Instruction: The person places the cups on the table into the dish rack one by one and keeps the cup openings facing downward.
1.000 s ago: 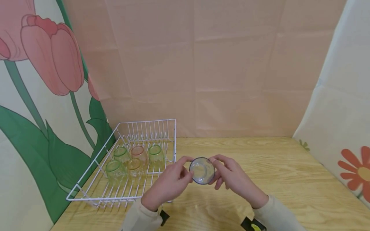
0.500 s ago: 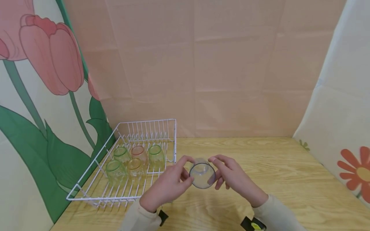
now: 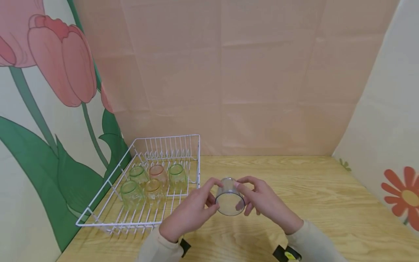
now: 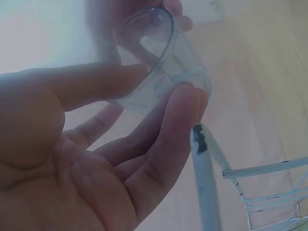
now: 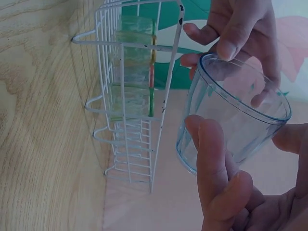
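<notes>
A clear drinking glass with a bluish rim (image 3: 230,204) is held between both hands above the table, tilted so its mouth faces the head camera and its base points away. My left hand (image 3: 191,208) pinches its left side, thumb by the rim and fingers along the wall. From the right, my right hand (image 3: 266,202) grips the opposite side, with fingertips seen through the glass. In the left wrist view, the left fingers (image 4: 178,120) lie along the outside of the glass. The right wrist view shows the glass wall (image 5: 231,106) between the two hands.
To the left stands a white wire dish rack (image 3: 118,225), its near right part behind the left forearm. Several tinted glasses stand in it, among them a pink glass (image 3: 158,173) and an amber glass (image 3: 154,191). A wooden table (image 3: 294,174) spreads to the right.
The glass has been tipped: its mouth has swung down toward the head camera and its base has risen away. Both hands keep their hold in nearly the same place.
</notes>
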